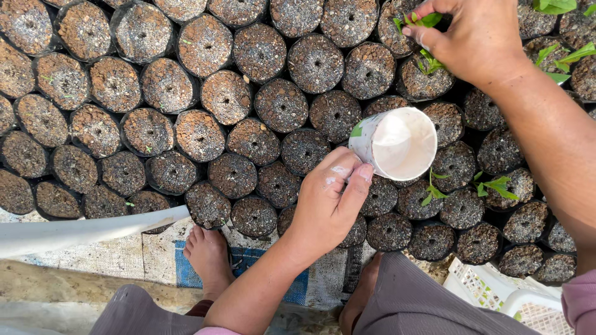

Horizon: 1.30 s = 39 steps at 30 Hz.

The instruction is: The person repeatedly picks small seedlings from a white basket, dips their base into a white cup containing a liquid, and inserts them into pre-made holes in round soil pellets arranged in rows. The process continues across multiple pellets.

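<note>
left hand (329, 198) grips tilted white cup (397, 142) over soil-filled grow bags (279, 105). right hand (472, 37) pinches green cutting (428, 62) at top-row bag, stem probably in hole already. keep it upright, firm soil round it, hold cup level.

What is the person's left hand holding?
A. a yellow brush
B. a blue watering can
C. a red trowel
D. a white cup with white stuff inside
D: the left hand has its grip around a white cup, tipped on its side above the soil-filled black bags, with white stuff showing inside it, while the right hand holds a small green cutting over a bag.
</note>
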### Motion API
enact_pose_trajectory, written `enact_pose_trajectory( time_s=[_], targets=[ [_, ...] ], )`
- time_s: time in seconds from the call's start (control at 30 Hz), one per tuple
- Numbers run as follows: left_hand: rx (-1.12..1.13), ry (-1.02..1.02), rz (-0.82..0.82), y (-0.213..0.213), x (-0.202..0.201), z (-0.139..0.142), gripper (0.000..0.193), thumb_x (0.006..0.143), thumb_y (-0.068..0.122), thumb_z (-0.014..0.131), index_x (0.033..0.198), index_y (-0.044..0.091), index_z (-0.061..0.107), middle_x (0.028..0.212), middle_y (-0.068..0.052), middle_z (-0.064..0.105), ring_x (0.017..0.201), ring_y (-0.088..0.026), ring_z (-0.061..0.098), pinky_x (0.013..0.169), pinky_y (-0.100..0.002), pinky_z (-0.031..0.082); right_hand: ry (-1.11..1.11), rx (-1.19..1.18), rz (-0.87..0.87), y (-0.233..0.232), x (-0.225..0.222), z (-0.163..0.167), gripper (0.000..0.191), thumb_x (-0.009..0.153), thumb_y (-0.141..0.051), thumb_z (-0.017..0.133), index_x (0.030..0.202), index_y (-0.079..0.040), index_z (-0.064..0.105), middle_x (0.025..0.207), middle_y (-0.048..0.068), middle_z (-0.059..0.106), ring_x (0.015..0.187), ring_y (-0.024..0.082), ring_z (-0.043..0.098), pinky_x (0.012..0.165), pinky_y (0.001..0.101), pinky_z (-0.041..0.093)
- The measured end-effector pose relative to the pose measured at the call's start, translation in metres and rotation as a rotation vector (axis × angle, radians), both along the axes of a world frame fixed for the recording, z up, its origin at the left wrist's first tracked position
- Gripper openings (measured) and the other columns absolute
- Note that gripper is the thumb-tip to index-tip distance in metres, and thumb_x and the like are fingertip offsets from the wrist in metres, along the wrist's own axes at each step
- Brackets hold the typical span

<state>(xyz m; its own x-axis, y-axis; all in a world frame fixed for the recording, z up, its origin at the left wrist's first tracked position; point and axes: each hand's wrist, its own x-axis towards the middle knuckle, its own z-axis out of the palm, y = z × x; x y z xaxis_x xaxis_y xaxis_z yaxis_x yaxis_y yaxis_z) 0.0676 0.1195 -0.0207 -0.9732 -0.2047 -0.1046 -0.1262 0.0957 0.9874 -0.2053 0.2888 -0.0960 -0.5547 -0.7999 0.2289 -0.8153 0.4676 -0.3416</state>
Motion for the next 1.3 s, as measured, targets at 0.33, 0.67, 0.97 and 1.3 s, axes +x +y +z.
enact_pose_trajectory(
  time_s=[0.33, 0.67, 0.97, 1.3],
  targets=[
    [0.027, 0.024, 0.012, 0.000, 0.001, 0.002, 0.026, 0.108, 0.017, 0.050, 0.094, -0.002, 0.062, 0.089, -0.007, 0.060, 0.083, -0.016, 0.061, 0.077, -0.031, 0.050, -0.305, -0.051, -0.167, 0.079, 0.044, 0.088, 0.017, 0.099, -0.014, 0.075, 0.112, -0.004, 0.073, 0.106, 0.012, 0.072, 0.093, 0.022, 0.067, 0.082, 0.0341, 0.052],
    [0.057, 0.081, 0.014, 0.015, -0.003, 0.007, 0.032, 0.113, 0.019, 0.046, 0.092, -0.002, 0.061, 0.087, -0.004, 0.059, 0.078, -0.011, 0.055, 0.072, -0.028, 0.047, -0.205, 0.336, -0.078, 0.114, 0.161, 0.084, 0.041, 0.087, -0.042, 0.073, 0.119, -0.015, 0.074, 0.098, 0.007, 0.071, 0.090, 0.022, 0.065, 0.086, 0.0426, 0.041],
    [0.082, 0.118, 0.012, 0.029, -0.004, 0.011, 0.032, 0.113, 0.020, 0.047, 0.094, -0.002, 0.059, 0.088, -0.004, 0.057, 0.079, -0.011, 0.058, 0.074, -0.029, 0.050, 0.023, 0.284, -0.067, 0.118, 0.203, 0.044, 0.025, 0.088, -0.029, 0.077, 0.108, -0.016, 0.071, 0.094, 0.002, 0.064, 0.092, 0.023, 0.063, 0.092, 0.0413, 0.042],
    [0.009, 0.113, 0.011, 0.030, 0.000, 0.014, 0.030, 0.111, 0.020, 0.049, 0.095, -0.002, 0.062, 0.089, -0.006, 0.060, 0.080, -0.013, 0.059, 0.073, -0.029, 0.049, -0.906, -0.336, -0.357, 0.149, 0.180, 0.084, 0.023, 0.095, -0.004, 0.068, 0.118, -0.001, 0.065, 0.112, 0.007, 0.068, 0.102, 0.013, 0.069, 0.089, 0.0259, 0.059]
  ],
)
